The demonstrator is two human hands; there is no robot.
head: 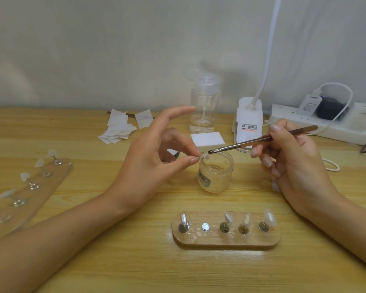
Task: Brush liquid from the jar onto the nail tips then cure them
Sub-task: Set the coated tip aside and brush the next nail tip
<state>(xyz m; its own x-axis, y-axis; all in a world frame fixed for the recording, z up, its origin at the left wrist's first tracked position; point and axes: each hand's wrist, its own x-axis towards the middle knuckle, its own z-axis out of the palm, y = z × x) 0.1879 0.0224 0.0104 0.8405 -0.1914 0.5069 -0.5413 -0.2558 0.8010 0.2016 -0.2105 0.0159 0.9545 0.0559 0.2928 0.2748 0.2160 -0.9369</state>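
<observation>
Pinching that nail tip between just thumb and forefinger of the left hand, the other fingers fanned wide. Does that look secure to you?

Not very. It sits right over the open mouth of the jar. One slip and I'd guess it drops straight into the liquid.

And the right hand?

Wrapped round the brush like a pen, bristles at the tip's upper face. Neither wrist looks braced on the table, so a wobble could smear liquid onto those pinching fingers.

Too much on the bristles would be my worry. It could pool and run off the edge.

At least a drip probably lands back in the jar. But the jar stands just beside that left palm, so a careless swing might knock it over.

Where does the tip go afterwards?

Likely the bare metal disc on the wooden holder in front, beside the other tips. Setting it down wet, it could brush a neighbour.

And curing?

The white lamp waits behind the jar, near the clear bottle. Reaching past the open jar is the awkward bit.
</observation>
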